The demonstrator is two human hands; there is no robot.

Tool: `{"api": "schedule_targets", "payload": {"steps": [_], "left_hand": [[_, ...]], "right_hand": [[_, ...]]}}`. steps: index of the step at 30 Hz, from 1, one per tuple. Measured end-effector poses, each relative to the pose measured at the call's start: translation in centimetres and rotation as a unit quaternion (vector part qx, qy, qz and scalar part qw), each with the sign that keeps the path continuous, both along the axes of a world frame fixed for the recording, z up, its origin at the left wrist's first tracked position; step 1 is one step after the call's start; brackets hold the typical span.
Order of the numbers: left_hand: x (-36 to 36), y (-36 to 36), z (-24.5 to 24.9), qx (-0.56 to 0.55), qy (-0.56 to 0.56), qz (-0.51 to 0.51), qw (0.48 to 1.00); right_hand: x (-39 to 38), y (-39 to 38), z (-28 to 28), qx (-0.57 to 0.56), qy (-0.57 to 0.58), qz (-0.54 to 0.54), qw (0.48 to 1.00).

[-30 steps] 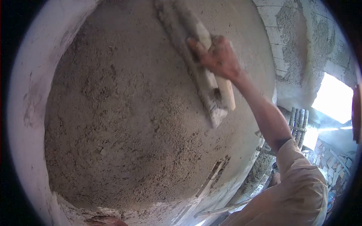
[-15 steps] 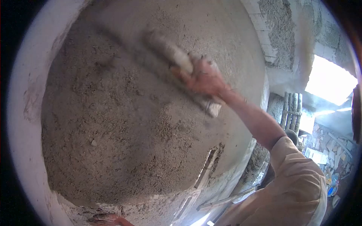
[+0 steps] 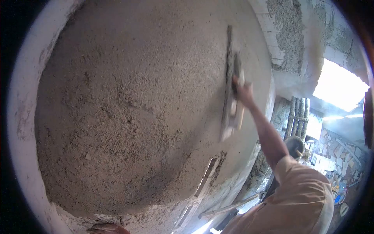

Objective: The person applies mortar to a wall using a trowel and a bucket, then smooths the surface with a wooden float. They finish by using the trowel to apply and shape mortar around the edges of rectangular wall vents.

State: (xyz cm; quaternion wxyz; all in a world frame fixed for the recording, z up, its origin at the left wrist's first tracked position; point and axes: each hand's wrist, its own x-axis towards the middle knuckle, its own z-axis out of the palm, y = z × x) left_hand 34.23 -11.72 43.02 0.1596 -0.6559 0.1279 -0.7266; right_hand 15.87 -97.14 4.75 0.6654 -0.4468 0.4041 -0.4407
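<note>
My right hand [image 3: 244, 93] is wrapped round the handle of a long plastering float [image 3: 228, 74]. The float stands nearly upright in the picture against the wet mortar on the wall [image 3: 128, 89], slightly blurred by motion. Around it the mortar looks smoother, while the lower left part is rough and grainy. At the bottom edge of the view my left hand [image 3: 109, 228] shows only in part. It lies against the wall's bare border with its fingers stretched out, and nothing shows in it.
A pale raised border [image 3: 24, 117] curves down the left side. A slot-like recess [image 3: 206, 177] cuts the wall low down. At right are tied poles [image 3: 299, 117], a dark round bucket-like container [image 3: 295, 146], a wooden plank [image 3: 230, 206] and rubble [image 3: 343, 156] on the floor.
My right hand has swept the float to the right across the mortar, turning it from a slant to near upright. My left hand has slipped lower, mostly out of view.
</note>
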Motion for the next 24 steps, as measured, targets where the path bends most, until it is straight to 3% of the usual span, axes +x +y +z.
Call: {"api": "schedule_targets", "payload": {"steps": [2, 4, 6, 9, 11, 13, 14, 16, 17, 20, 23, 24], "left_hand": [[-0.1, 0.3, -0.2, -0.008, 0.002, -0.005, 1.0], [-0.4, 0.8, -0.1, -0.014, 0.002, -0.008, 1.0], [-1.0, 1.5, -0.2, -0.023, 0.005, -0.01, 1.0], [-2.0, 2.1, -0.3, -0.036, 0.017, -0.015, 0.999], [-2.7, 2.9, -0.4, -0.05, 0.032, -0.022, 0.998], [-3.5, 3.0, -0.4, -0.08, 0.04, -0.03, 0.996], [-3.6, 1.8, -0.3, -0.111, 0.031, -0.028, 0.993], [-3.7, -0.9, -0.1, -0.173, 0.014, -0.023, 0.985], [-3.7, -1.5, 0.0, -0.126, -0.008, -0.004, 0.992], [-4.5, -1.7, 0.3, 0.025, -0.067, 0.057, 0.996], [-3.9, -1.1, 0.5, -0.022, -0.066, 0.098, 0.993], [-4.1, -2.1, 0.5, -0.01, -0.071, 0.083, 0.994]], "right_hand": [[-0.9, 6.3, 3.2, -0.04, 0.063, -0.002, 0.997], [-2.1, 10.6, 8.5, -0.096, 0.017, 0.041, 0.994], [-1.7, 10.9, 13.1, -0.232, 0.065, 0.085, 0.967], [-2.4, 7.3, 21.6, -0.313, 0.158, 0.054, 0.935], [-1.0, 0.7, 21.9, -0.305, 0.071, 0.007, 0.95], [0.8, -6.2, 21.4, -0.319, 0.08, -0.11, 0.938], [-0.2, -8.4, 23.1, -0.251, 0.014, -0.031, 0.967], [0.3, -11.8, 24.2, -0.243, -0.01, -0.015, 0.97], [0.6, -12.2, 24.8, -0.241, -0.022, -0.006, 0.97], [0.0, -7.0, 27.8, -0.278, 0.027, 0.023, 0.96], [-0.1, 1.2, 29.5, -0.318, 0.032, -0.05, 0.946], [0.0, 3.1, 29.6, -0.331, 0.015, -0.027, 0.943]]}}
